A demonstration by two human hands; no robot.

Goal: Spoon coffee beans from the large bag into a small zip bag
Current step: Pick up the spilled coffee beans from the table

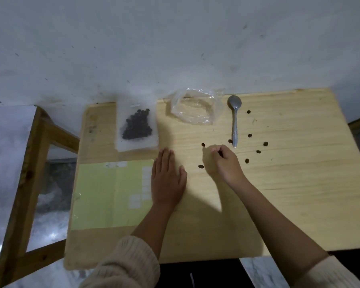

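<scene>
Small zip bag [136, 125]: lies flat at the far left of the table [289, 194], frosted white, with a dark clump of coffee beans [137, 126] showing through it. It appears to rest on a thin stack of similar bags. The white mark near its top is too blurred to read.

Large bag [195, 109]: clear plastic, crumpled and gaping, just right of the zip bag at the far edge. No beans can be made out in it.

Spoon [234, 119]: metal, flat on the table just right of the large bag, bowl toward the wall, handle toward the person.

Loose beans [249, 135]: about eight, scattered on the wood around the spoon handle and the right hand.

Right hand [222, 161]: fingers curled in, tips bunched against the thumb just off the wood, near the spoon's handle end. Whether a bean sits in the pinch cannot be made out.

Left hand [167, 181]: flat, palm down, fingers straight and close together. It holds nothing and rests on the wood at the right edge of a pale green sheet [112, 194].

Green sheet: white labels on it, print unreadable.

Knit sleeves [131, 265] are cut off by the bottom edge. A wooden frame [29, 163] stands left of the table.
</scene>
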